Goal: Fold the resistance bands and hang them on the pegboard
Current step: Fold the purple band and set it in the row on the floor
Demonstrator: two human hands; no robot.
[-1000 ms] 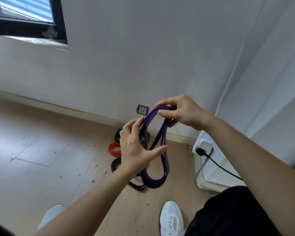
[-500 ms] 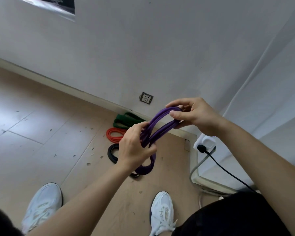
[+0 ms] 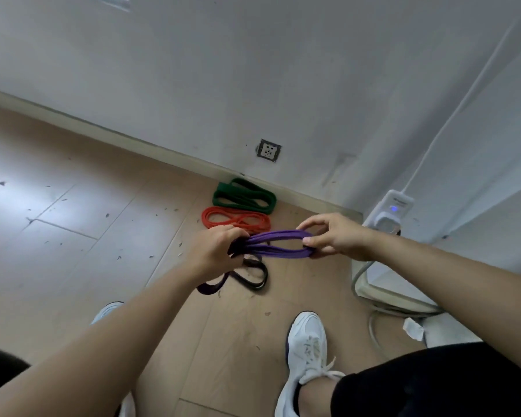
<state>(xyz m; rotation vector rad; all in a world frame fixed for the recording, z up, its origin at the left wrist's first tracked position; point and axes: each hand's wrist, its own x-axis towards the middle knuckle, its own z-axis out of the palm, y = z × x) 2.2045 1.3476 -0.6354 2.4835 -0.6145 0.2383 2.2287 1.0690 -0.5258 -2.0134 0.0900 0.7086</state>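
Purple band point(image 3: 283, 253): one, folded into several strands, held level in the air between two hands, one loop hanging under the left.
Left hand point(image 3: 217, 248): fingers curled round the left end.
Right hand point(image 3: 334, 236): thumb and fingers pinching the right end.
Bands on floor point(image 3: 73, 236): three, namely green band point(image 3: 244, 195), red band point(image 3: 235, 219), black band point(image 3: 260, 276).
White shoes point(image 3: 306, 350): two.

No text can be read. The white plastic power adapter point(image 3: 393, 212) by the wall bears a small dark marking, too blurred to make out.
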